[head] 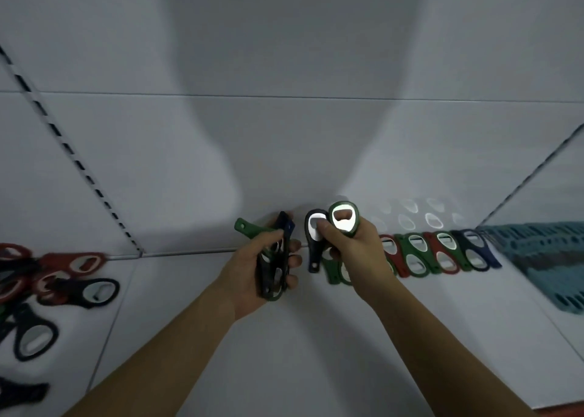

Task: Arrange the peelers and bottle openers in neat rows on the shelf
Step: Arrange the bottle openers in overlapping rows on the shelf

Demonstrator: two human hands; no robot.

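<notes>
Bottle openers (pixel 267 282) bundled in the left grip's (pixel 249 274) curled fingers, above the shelf (pixel 284 347).
Right grip (pixel 350 249) pinches green opener (pixel 344 222) and navy opener (pixel 314 242), shiny oval heads up, beside the overlapping row (pixel 442 253).

We count two metal-headed plastic bottle openers (pixel 343 220) in the right grip (pixel 350 249), one dark blue, one green; at least three in the dark bunch (pixel 268 277) in the left grip (pixel 249 269); roughly eight in the red, green and dark rows (pixel 442 253); about six in the blurred pile (pixel 63 287); one teal plastic basket (pixel 543 258).
</notes>
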